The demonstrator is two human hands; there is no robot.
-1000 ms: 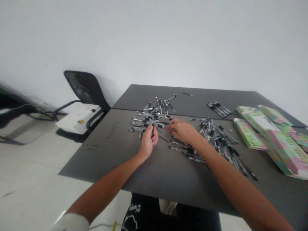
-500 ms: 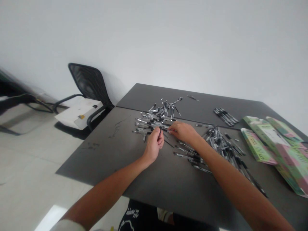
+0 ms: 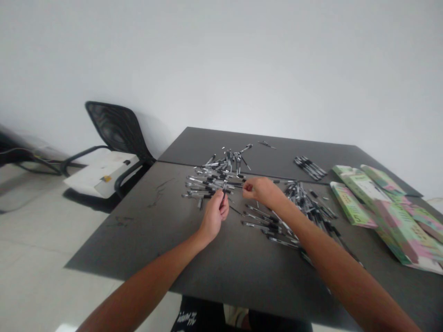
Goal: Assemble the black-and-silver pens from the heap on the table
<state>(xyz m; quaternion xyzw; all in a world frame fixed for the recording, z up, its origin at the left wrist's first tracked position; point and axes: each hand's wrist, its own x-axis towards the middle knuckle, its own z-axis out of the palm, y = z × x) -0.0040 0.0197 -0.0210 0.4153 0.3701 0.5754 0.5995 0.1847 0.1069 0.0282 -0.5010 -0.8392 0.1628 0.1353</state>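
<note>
My left hand (image 3: 213, 216) is closed round a dark pen (image 3: 224, 188), whose tip points up and away from me. To its right, my right hand (image 3: 260, 191) has thumb and fingers pinched together; whatever lies between them is too small to make out. Just beyond both hands, a row of clear-barrelled pens with black grips (image 3: 199, 184) lies on the dark table (image 3: 166, 235). Below my right hand more pens (image 3: 258, 226) lie fanned out, and a heap of pens (image 3: 300, 196) rests beside my right forearm.
Small pen parts (image 3: 232, 159) are piled behind the row. A neat group of pens (image 3: 309, 168) lies at the back right, near green and pink boxes (image 3: 384, 207). A black chair (image 3: 114, 127) holding a white box (image 3: 102, 174) stands to the left.
My right hand has drawn slightly away from my left, its fingers more curled. My left hand still grips the pen. The whole view has shifted a little.
</note>
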